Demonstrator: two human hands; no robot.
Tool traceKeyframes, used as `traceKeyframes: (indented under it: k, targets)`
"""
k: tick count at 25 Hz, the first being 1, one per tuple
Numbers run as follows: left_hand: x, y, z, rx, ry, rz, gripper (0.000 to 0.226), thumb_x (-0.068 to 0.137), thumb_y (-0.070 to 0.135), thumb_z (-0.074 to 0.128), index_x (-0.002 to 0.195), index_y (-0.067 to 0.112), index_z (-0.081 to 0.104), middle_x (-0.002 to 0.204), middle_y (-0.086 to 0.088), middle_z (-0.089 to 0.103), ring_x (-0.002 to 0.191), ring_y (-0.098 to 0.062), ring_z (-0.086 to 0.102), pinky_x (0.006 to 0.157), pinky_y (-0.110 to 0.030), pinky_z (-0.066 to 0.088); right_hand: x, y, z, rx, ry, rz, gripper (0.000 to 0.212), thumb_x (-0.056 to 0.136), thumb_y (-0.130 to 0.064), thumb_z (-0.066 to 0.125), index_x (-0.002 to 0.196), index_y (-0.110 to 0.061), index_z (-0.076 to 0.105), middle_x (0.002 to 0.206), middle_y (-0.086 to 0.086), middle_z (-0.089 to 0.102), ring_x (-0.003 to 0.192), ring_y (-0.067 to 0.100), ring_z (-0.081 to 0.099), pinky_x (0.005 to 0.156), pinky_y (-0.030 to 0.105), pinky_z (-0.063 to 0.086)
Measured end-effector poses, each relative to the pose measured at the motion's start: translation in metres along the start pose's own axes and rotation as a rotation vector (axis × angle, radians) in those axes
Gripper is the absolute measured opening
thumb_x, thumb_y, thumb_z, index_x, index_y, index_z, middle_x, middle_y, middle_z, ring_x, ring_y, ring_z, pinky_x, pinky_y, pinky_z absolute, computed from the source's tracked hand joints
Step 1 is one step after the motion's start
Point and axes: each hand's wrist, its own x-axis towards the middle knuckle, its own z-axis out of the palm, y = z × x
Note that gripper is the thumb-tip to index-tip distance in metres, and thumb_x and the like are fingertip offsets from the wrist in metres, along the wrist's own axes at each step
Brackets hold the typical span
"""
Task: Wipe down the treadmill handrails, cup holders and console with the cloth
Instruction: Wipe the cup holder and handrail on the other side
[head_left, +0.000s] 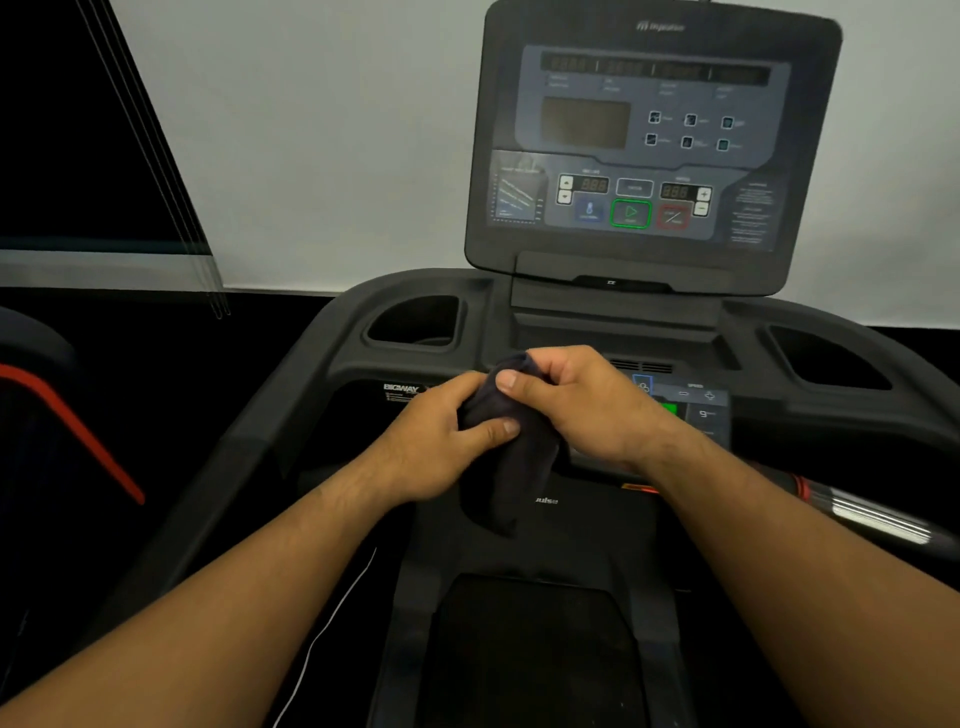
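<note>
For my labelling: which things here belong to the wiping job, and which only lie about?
Job: cloth, gripped by left hand and right hand; console; left cup holder; right cup holder; right handrail.
Lying about: white cable; neighbouring machine with red stripe.

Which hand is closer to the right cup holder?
Right. The right hand sits left of the cup holder; the left hand is farther left, both holding the cloth.

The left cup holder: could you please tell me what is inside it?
The left cup holder shows only dark walls and a curved ledge; its bottom is hidden in shadow.
</note>
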Motion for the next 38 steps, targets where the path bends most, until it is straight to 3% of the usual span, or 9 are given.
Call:
traceKeyframes:
  k: [2,6,11,15,18,22,29,33,38]
  targets:
    - [0.001,0.018,0.016,-0.076,-0.001,-0.030,0.020,0.087,0.022,0.073,0.104,0.023,0.063,0.096,0.005,0.072,0.090,-0.007,0.068,0.080,-0.033,0.056,-0.016,0.005,-0.012,0.017,0.055,-0.016,0.020,0.094,-0.027,0.058,0.093,-0.012,0.072,0.089,0.015,0.074,0.089,0.039,0.068,0.083,0.056,0.054]
    - [0.001,0.053,0.056,-0.009,0.068,-0.030,0.019,0.083,0.027,0.076,0.083,0.027,0.057,0.071,0.014,0.064,0.064,0.003,0.058,0.060,-0.019,0.043,-0.059,0.010,-0.047,0.062,0.116,-0.023,0.012,0.092,-0.020,0.064,0.098,-0.011,0.071,0.091,0.010,0.074,0.089,0.028,0.071,0.083,0.049,0.057]
    - [-0.006,0.104,0.112,0.096,0.020,-0.010,0.020,0.083,0.034,0.075,0.082,0.029,0.055,0.074,0.012,0.063,0.062,0.002,0.057,0.056,-0.015,0.041,-0.122,0.017,-0.096,0.172,0.106,0.017,0.020,0.086,-0.002,0.068,0.105,-0.008,0.066,0.095,0.012,0.073,0.088,0.021,0.071,0.076,0.036,0.059]
    - [-0.016,0.132,0.144,0.205,-0.040,-0.019,0.023,0.080,0.030,0.078,0.084,0.027,0.056,0.077,0.010,0.063,0.062,0.005,0.057,0.054,-0.010,0.039,-0.157,0.031,-0.124,0.274,0.195,0.060,0.027,0.086,0.002,0.067,0.109,-0.012,0.063,0.099,0.010,0.073,0.093,0.025,0.071,0.079,0.042,0.058]
    - [-0.026,0.136,0.157,0.222,-0.086,-0.089,0.027,0.076,0.028,0.082,0.082,0.033,0.057,0.078,0.012,0.065,0.068,0.004,0.060,0.059,-0.013,0.040,-0.176,0.035,-0.133,0.082,0.164,0.053,0.029,0.084,0.000,0.069,0.106,-0.017,0.066,0.098,0.006,0.074,0.093,0.020,0.071,0.086,0.041,0.057]
    - [-0.037,0.137,0.176,0.423,-0.091,-0.158,0.019,0.079,0.031,0.079,0.072,0.033,0.061,0.069,0.012,0.062,0.067,-0.003,0.058,0.056,-0.019,0.037,-0.194,0.034,-0.134,-0.327,0.059,0.157,0.007,0.087,-0.019,0.069,0.093,-0.020,0.072,0.082,-0.001,0.073,0.076,0.014,0.070,0.075,0.038,0.058]
    - [-0.061,0.105,0.193,-0.019,-0.122,-0.196,0.015,0.081,0.013,0.077,0.078,0.019,0.064,0.071,0.001,0.065,0.066,-0.011,0.058,0.065,-0.032,0.047,-0.224,0.030,-0.124,-0.452,0.217,0.179,0.016,0.087,-0.032,0.068,0.080,-0.019,0.062,0.075,-0.003,0.065,0.069,0.012,0.062,0.061,0.028,0.048]
    - [-0.077,0.085,0.206,-0.039,-0.111,-0.205,0.013,0.077,0.026,0.078,0.078,0.023,0.066,0.078,-0.004,0.071,0.072,-0.022,0.066,0.072,-0.047,0.054,-0.246,0.036,-0.112,-0.464,0.308,0.192,0.013,0.087,-0.030,0.068,0.085,-0.020,0.059,0.076,-0.007,0.062,0.070,0.008,0.058,0.058,0.021,0.040]
    - [-0.097,0.106,0.234,-0.129,-0.109,-0.161,0.012,0.086,0.023,0.073,0.083,0.014,0.066,0.073,0.001,0.066,0.067,-0.010,0.058,0.065,-0.034,0.047,-0.296,0.043,-0.110,-0.352,0.510,0.148,0.010,0.091,-0.026,0.064,0.090,-0.021,0.055,0.079,-0.007,0.062,0.071,0.006,0.057,0.060,0.016,0.041]
